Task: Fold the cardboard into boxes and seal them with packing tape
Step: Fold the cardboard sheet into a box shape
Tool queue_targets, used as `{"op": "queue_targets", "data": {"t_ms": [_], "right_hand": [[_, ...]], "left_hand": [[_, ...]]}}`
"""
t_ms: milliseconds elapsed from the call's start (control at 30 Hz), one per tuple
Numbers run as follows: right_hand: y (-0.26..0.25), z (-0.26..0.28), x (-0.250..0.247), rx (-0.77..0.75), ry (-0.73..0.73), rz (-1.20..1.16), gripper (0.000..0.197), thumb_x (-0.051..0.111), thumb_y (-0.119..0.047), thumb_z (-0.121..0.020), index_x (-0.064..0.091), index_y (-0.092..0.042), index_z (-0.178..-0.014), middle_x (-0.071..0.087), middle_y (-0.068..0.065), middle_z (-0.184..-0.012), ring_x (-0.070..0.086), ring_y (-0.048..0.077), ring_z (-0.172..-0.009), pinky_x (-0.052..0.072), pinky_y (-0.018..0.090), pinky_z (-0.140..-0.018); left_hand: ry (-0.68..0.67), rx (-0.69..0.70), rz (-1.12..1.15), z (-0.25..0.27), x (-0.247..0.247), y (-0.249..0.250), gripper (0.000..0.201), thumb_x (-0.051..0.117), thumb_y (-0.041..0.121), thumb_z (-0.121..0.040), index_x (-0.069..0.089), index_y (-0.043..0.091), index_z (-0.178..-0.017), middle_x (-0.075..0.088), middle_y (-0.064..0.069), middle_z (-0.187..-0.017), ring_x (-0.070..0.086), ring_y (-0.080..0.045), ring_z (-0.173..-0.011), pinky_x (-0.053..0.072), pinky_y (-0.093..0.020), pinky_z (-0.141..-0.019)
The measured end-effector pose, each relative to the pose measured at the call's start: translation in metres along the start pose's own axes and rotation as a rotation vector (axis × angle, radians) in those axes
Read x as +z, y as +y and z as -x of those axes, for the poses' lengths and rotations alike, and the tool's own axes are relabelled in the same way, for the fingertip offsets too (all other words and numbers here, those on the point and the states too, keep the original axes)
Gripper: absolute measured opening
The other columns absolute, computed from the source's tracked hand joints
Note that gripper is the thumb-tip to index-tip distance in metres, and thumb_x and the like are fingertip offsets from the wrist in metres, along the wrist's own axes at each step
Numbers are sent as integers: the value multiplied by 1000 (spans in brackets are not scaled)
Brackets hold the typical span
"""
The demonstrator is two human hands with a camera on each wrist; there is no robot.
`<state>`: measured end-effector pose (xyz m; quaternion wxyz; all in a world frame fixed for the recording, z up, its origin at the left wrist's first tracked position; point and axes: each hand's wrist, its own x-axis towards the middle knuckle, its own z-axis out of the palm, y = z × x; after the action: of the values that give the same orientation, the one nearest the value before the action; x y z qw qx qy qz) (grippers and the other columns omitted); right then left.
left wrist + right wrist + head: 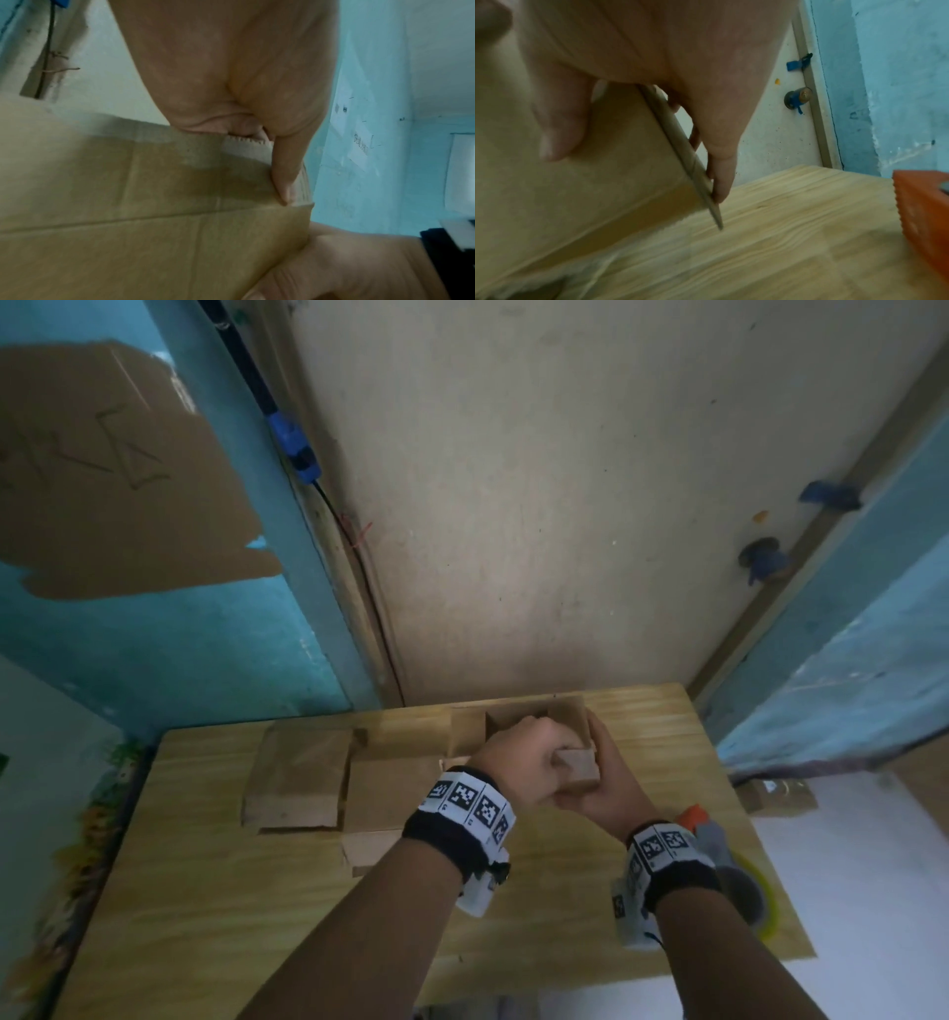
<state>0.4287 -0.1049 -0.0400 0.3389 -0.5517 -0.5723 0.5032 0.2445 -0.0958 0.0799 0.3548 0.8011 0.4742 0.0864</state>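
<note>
Head downward; wrists close on box (539, 726)

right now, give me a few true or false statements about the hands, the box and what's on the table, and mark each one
1. Both hands hold the small cardboard box. True: the left hand and the right hand grip it from either side.
2. The tape dispenser is in the right hand. False: it lies on the wooden table beside the right wrist.
3. Other cardboard pieces lie on the table to the left of the hands. True.
4. The held box is already closed on top. False: its top is open, with flaps standing up.
5. The table surface is white plastic. False: it is light wood grain.
</note>
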Motion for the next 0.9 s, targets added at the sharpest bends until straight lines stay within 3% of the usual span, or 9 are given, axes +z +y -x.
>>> {"op": "queue_targets", "data": {"t_ms": [100,167,267,400,467,533,633,767,900], "right_hand": [[12,9,5,65,-11,19,105,102,-26,-57,43,-36,-144,58,-7,-141,62,17,-126,57,20,-86],[19,13,7,82,17,30,90,97,-27,-63,48,-29,-139,59,-5,-136,64,23,-121,59,22,-78],[18,16,10,117,-29,9,110,96,-10,-72,32,-32,-159,55,-4,-141,64,12,-118,60,22,-77],[12,14,9,104,-109,-35,130,98,-3,-69,16,-24,-168,50,-7,-152,60,0,-128,58,23,-95],[6,14,8,119,-134,-47,134,99,-12,-66,14,-26,-169,47,-3,-157,58,4,-132,60,29,-96],[0,14,8,139,-180,-32,132,97,-16,-71,11,-35,-169,44,-6,-158,54,-2,-131,60,21,-90],[-5,13,7,142,-252,-18,129,93,-5,-78,7,-39,-168,48,-10,-152,57,-13,-121,57,15,-85],[-5,13,10,182,-233,-41,118,85,-2,-85,8,-41,-166,53,-14,-137,64,-12,-110,57,16,-84],[-2,9,11,250,-99,-99,78,78,-22,-96,34,-50,-154,60,-6,-137,61,14,-123,60,40,-96]], "left_hand": [[12,-26,-85,-2,13,-4,25,61,18,-97,66,26,-120,69,-4,-113,66,-24,-100,58,-44,-86],[87,-27,-99,0,23,-10,27,57,19,-99,62,27,-124,65,-5,-117,64,-25,-105,54,-42,-89],[78,-38,-31,1,33,-20,24,55,19,-100,61,26,-123,67,-1,-118,61,-24,-109,53,-41,-91],[124,95,-398,-3,55,-35,43,48,39,-102,45,42,-144,51,2,-132,45,-21,-118,38,-44,-98],[107,39,-521,-3,64,-48,52,31,57,-101,29,50,-153,40,1,-142,43,-23,-123,37,-47,-100],[51,-16,-546,-1,70,-61,63,12,63,-96,19,48,-157,29,-1,-154,39,-26,-134,35,-50,-106],[6,45,-592,-1,76,-71,64,16,57,-100,17,37,-161,25,-6,-160,32,-29,-142,29,-50,-115],[153,74,-435,2,75,-70,65,53,31,-91,35,17,-153,36,-3,-147,41,-22,-133,35,-37,-116],[268,51,-5,6,74,-71,43,57,4,-83,48,21,-121,39,8,-126,44,-7,-111,39,-16,-95]]}}
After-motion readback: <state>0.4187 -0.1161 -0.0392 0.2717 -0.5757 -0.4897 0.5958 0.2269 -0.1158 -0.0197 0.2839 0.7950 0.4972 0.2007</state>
